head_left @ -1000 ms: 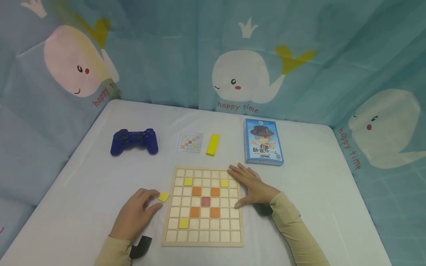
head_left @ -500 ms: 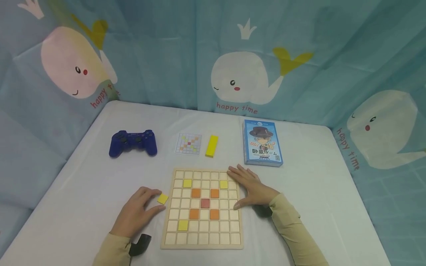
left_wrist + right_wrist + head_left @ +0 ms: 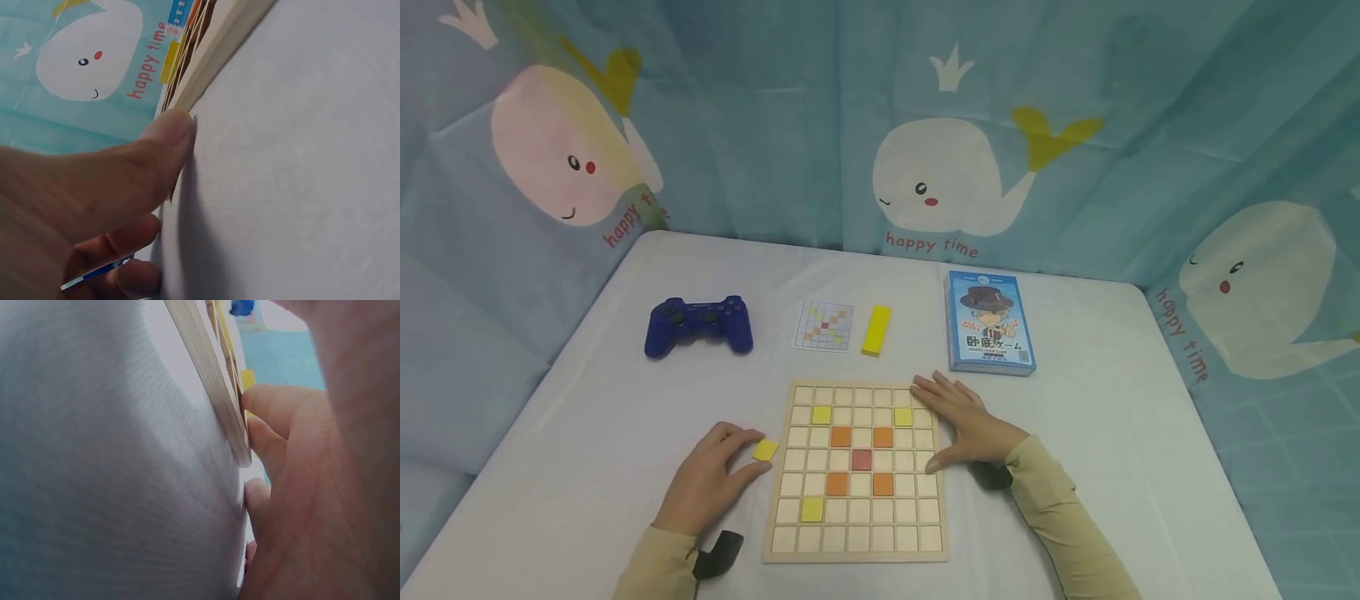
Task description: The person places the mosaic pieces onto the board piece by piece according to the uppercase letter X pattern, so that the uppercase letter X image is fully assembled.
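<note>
In the head view my left hand is beside the wooden grid board, its thumb and index finger at opposite edges of a yellow square tile. The tile seems lightly pinched just outside the board's left edge. In the left wrist view the thumb hides it. My right hand rests on the board's right edge, fingers spread. In the right wrist view some fingertips touch the board's side. On the grid lie a red tile, several orange tiles and several yellow ones.
Behind the board lie a pattern card and a yellow bar, perhaps stacked tiles. A blue game controller is at the back left, a blue game box at the back right. A whale-print curtain borders the white table.
The head view has shifted slightly, so everything sits a little lower and further left in it. Both hands stay almost in place; the yellow tile by my left hand turns slightly.
</note>
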The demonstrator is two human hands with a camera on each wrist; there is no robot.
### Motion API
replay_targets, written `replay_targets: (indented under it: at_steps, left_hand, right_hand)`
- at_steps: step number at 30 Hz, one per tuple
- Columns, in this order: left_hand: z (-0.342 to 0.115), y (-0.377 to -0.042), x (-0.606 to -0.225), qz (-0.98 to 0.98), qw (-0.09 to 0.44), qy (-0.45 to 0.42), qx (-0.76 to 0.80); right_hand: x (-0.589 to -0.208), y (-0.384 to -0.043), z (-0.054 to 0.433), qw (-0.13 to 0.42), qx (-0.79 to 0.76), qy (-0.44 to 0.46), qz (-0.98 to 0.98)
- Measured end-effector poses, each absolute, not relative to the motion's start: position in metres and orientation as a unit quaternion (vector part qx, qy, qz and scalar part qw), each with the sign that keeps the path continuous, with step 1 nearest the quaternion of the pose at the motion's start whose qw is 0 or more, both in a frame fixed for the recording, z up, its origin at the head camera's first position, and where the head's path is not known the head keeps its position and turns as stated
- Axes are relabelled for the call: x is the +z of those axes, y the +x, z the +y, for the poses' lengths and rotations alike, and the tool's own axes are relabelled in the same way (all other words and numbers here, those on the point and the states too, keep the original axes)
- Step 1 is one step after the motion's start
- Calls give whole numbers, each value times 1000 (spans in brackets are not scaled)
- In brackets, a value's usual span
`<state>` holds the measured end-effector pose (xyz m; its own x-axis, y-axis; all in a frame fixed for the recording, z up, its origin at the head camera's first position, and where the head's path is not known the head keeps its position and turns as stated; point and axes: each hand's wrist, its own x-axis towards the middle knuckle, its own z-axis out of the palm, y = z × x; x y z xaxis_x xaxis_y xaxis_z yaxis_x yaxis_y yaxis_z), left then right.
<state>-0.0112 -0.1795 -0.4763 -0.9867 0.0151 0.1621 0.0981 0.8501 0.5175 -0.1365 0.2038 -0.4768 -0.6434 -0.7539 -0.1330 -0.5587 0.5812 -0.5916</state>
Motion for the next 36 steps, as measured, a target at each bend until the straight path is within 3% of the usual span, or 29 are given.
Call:
replay_targets:
  at_steps: [6,11,24,36]
  left_hand:
    - [-172,-15,-466,-953,97,-44,-284]
    - [-148,-22,-451,-932,138,-131,-309]
    - [-71,-24,-452,-893,76,-328,-297]
    - [-40,-14,-461,-883,51,-394,-252]
  right_hand:
    - [-478,-137,204,190,-257,-377,869]
    - [-479,-137,205,186,-258,-380,869]
    - [-478,-138,204,185,-255,-381,869]
    - [-479,-136,205,184,-257,-378,870]
